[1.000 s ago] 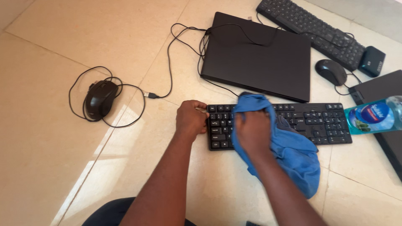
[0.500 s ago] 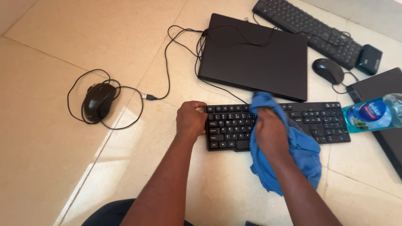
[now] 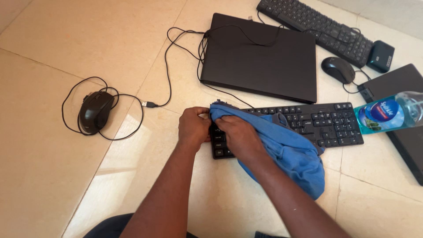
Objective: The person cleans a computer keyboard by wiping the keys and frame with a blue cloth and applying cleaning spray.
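Observation:
A black keyboard [image 3: 326, 125] lies on the tiled floor in front of me. My left hand [image 3: 193, 128] grips its left end. My right hand [image 3: 238, 134] presses a blue cloth [image 3: 291, 154] onto the keyboard's left keys, right beside my left hand. The cloth trails over the keyboard's middle and down onto the floor. The keys under the cloth are hidden.
A closed black laptop [image 3: 260, 57] with a cable lies behind the keyboard. A black wired mouse [image 3: 93, 111] sits at left. A second keyboard [image 3: 317, 28], a small mouse [image 3: 337, 69], a black box [image 3: 380, 56], a bottle [image 3: 390, 112] and another dark device [image 3: 405, 105] lie at right.
My right hand has swept the blue cloth leftwards along the keyboard, from its middle to its left end beside my left hand. The left hand has stayed on the keyboard's end.

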